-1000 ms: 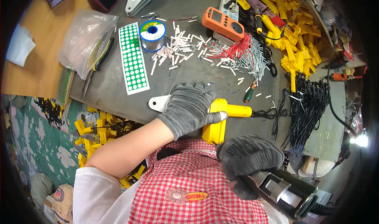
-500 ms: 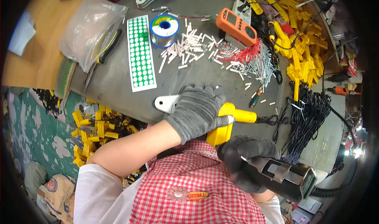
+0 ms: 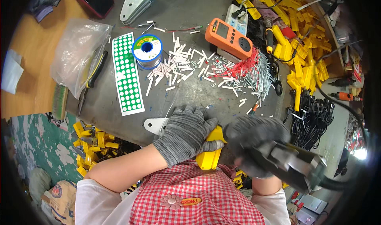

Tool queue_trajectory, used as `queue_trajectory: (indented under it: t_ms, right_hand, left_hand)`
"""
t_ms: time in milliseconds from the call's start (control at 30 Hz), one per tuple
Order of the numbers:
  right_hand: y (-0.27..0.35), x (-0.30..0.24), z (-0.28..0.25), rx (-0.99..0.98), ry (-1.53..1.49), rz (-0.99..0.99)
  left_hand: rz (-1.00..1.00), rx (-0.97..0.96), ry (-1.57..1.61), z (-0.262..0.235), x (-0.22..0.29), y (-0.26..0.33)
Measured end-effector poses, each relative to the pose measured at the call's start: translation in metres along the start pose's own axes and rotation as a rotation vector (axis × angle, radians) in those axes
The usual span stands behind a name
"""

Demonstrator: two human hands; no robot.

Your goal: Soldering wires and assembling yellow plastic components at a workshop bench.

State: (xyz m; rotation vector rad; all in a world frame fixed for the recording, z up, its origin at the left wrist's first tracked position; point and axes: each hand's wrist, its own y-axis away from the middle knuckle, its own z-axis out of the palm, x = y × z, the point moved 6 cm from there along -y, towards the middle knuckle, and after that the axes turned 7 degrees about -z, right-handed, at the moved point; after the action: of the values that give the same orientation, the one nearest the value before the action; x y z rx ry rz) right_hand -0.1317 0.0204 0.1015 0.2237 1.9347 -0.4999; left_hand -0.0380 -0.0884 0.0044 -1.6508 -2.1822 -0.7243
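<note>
My left hand (image 3: 185, 133), in a grey knit glove, presses a yellow plastic housing (image 3: 209, 155) at the near edge of the table, thumb across its side. From under that hand sticks out the rounded end of a white metal bracket (image 3: 154, 125) with a hole. My gloved right hand (image 3: 258, 135) is closed round a black and silver corded power tool (image 3: 291, 161), just right of the housing. The tool's working end is hidden by the hand and blurred, so I cannot tell whether it touches the housing.
Beyond my hands lie white sleeves (image 3: 174, 72), screws (image 3: 260, 84), an orange multimeter (image 3: 229, 38), a solder spool (image 3: 147, 50) and a green-dotted sticker sheet (image 3: 127, 74). Yellow housings (image 3: 305, 72) and black cables (image 3: 311, 122) are heaped at right. More white brackets (image 3: 137, 4) are stacked at the far side.
The view has shifted. My right hand has brought the power tool up and closer to the yellow housing. My left hand still holds the housing down, with its fingers slightly shifted.
</note>
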Motion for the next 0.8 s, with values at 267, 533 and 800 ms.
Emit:
queue_trajectory:
  t_ms: [267,533,800]
  right_hand:
    - [-0.018,0.041,0.016,-0.159,-0.119,0.110]
    - [-0.029,0.002,0.013,-0.016,-0.155,-0.036]
    - [-0.007,-0.009,0.014,0.004,0.218,-0.272]
  left_hand:
    - [0.022,0.032,0.056,-0.001,-0.002,-0.007]
    - [-0.005,0.021,0.023,-0.001,-0.004,-0.004]
    - [-0.021,0.038,0.051,-0.001,0.000,0.000]
